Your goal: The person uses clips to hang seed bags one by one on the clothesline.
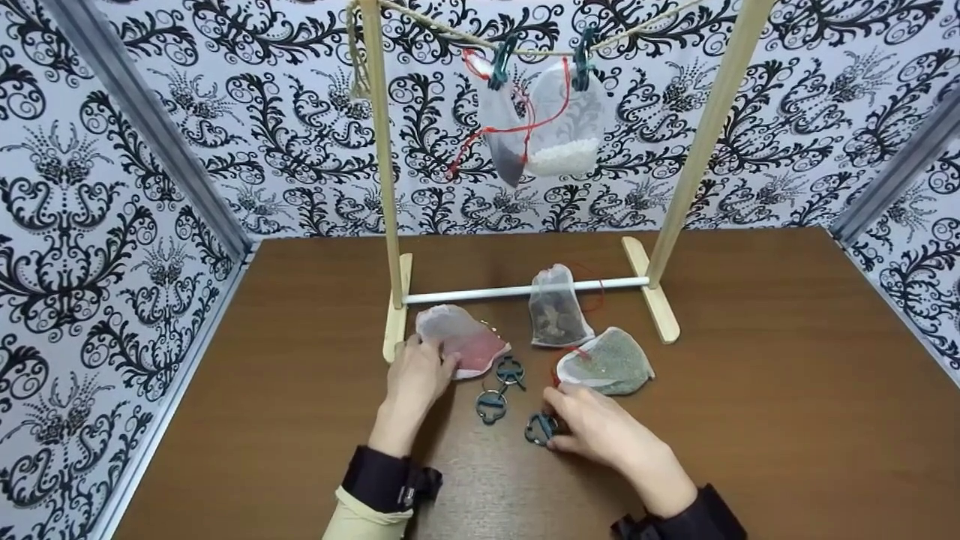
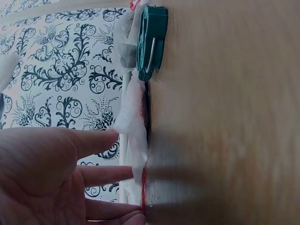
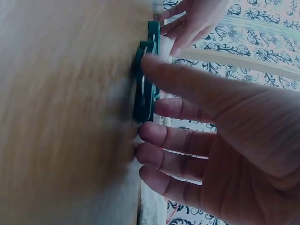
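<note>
Near the left foot of the wooden frame, my left hand [image 1: 420, 371] touches a white mesh bag [image 1: 469, 341] with pink contents, its fingers fairly straight in the left wrist view. With thumb and index finger, my right hand [image 1: 600, 424] pinches a dark green clip [image 3: 144, 86] on the table. Two more green clips, one upper [image 1: 510, 371] and one lower [image 1: 491, 406], lie between the hands. Just beyond the right hand is a mesh bag of greenish filling [image 1: 611, 364]. Behind it, another mesh bag [image 1: 559, 315] with brownish pieces lies over the white crossbar.
A rope [image 1: 442, 28] spans the wooden posts [image 1: 382, 150]. Two green clips hold mesh bags on it, one with dark contents [image 1: 504, 142], one with white grains [image 1: 566, 154]; red cords dangle from them. Patterned walls [image 1: 300, 135] enclose the brown table [image 1: 787, 375].
</note>
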Motion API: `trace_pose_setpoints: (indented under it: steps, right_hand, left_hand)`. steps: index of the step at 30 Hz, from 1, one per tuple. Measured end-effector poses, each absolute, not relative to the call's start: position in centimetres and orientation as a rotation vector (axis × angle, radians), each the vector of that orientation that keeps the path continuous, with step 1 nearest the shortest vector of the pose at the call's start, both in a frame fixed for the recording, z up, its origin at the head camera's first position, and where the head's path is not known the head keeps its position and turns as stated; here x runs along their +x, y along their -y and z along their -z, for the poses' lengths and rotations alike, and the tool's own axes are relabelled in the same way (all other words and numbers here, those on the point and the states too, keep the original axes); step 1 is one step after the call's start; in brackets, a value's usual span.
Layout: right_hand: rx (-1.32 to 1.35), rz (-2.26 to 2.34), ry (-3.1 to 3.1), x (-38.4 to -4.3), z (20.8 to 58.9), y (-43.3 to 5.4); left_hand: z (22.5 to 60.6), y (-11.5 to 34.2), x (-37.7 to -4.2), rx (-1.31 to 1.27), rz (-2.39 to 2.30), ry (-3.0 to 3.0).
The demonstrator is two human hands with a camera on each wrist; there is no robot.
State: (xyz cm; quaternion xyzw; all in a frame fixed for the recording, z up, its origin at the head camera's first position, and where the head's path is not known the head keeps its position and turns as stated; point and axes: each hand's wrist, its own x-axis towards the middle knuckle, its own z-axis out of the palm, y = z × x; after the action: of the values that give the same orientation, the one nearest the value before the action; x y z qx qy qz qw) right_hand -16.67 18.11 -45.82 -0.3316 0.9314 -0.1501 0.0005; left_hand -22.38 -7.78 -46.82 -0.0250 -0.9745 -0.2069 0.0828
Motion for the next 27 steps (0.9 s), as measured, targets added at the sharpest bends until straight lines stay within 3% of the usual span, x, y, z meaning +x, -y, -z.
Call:
trace_pose_setpoints:
  steps: [13, 27]
  right_hand:
    - [-0.969, 0.380, -3.063, -16.7, 46.0, -18.6]
    - [-1.084, 0.376, -2.986, -16.9, 45.6, -20.0]
  left_hand:
    - [47.5, 8.2, -22.7, -0.092, 0.632, 2.845]
    - [47.2, 8.6, -22.6, -0.077, 0.774, 2.823]
